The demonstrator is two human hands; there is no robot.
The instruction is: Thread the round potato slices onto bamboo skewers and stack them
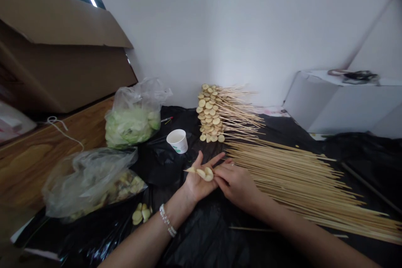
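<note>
Hands meet over the black-covered table (204,234): the left hand (197,184) lies open, palm up, cradling pale slices (204,173) threaded on a skewer (189,170), while the right hand (238,185) is closed, pinching that skewer just behind them. Doing this well probably means piercing each slice through its centre, keeping the point clear of the palm, and matching the finished stack (210,113) beyond the bare sticks (298,176).

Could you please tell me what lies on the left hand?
Pale slices on a thin skewer lie across the left hand; the right hand covers the skewer's other end.
</note>
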